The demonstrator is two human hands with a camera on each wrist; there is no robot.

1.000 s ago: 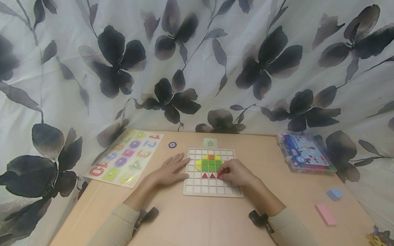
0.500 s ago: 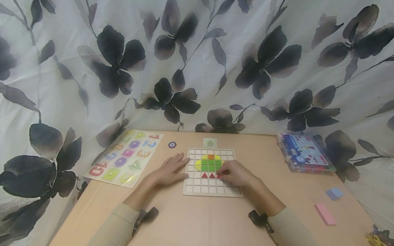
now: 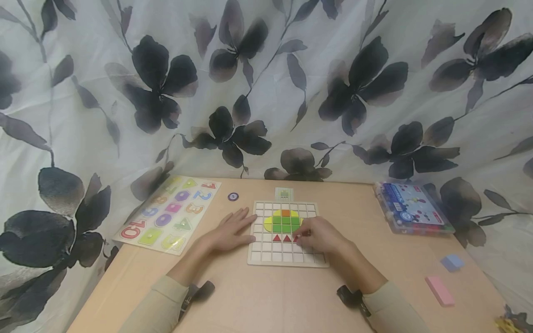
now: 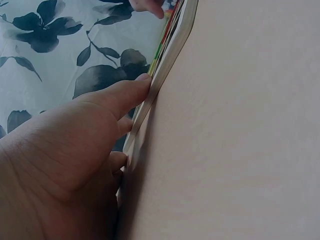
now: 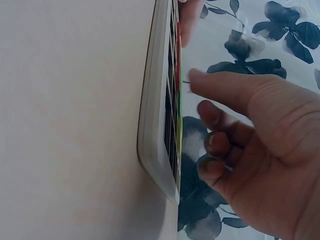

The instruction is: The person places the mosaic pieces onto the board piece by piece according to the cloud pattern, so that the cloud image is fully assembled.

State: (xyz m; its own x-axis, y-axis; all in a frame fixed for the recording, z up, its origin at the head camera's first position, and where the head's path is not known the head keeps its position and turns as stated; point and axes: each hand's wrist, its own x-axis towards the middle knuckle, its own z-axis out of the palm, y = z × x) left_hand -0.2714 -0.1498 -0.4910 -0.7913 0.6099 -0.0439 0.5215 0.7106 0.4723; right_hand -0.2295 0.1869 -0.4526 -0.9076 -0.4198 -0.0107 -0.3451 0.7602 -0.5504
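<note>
Hands work at a white wooden grid board (image 3: 287, 252) lying flat near the middle of the tan desk (image 3: 266, 300). The left hand (image 3: 231, 230) rests with fingers spread and straight against the board's left edge, apparently bracing it so it does not slide; the left wrist view shows fingertips (image 4: 142, 82) pressed to that edge. The right hand (image 3: 318, 235) lies over the board's right half, fingers curled, index and thumb seemingly nipping a small red triangular tile (image 3: 296, 238) down in the row beside two red triangles (image 3: 281, 238) already seated. Above that row on the board sits a block of green, yellow and orange tiles (image 3: 284, 222). Whether the tile is gripped or only touched is hard to tell, since the knuckles cover it. The right wrist view shows the board edge-on (image 5: 161, 100), so its cells cannot be read. Left of the board lies a colourful number puzzle board (image 3: 168, 213); right of it, a clear plastic box of pieces (image 3: 412, 208), then a pink block (image 3: 440, 290) and a blue block (image 3: 453, 262).
</note>
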